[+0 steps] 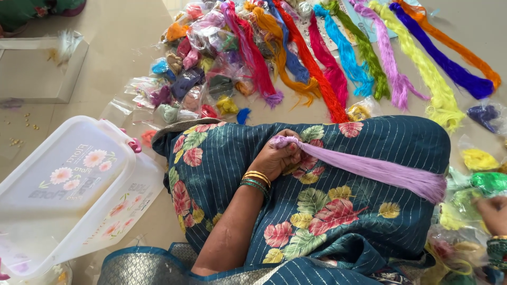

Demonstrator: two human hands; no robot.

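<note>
My left hand (277, 157) is closed around one end of a lilac thread bundle (380, 171). The bundle lies stretched to the right across my knee, which is covered by a teal cloth with a floral print (338, 221). Gold and green bangles (256, 181) sit on that wrist. My right hand (494, 214) shows only partly at the right edge. It rests among plastic packets of green thread (488, 181) and yellow thread (478, 158), and its fingers are cut off by the frame.
Long skeins of coloured thread (338, 58) lie fanned out on the floor beyond my knee. A heap of small thread packets (200, 63) is at their left. A translucent plastic box with a flower-printed lid (74, 184) stands at the left, and a flat white tray (42, 68) farther back.
</note>
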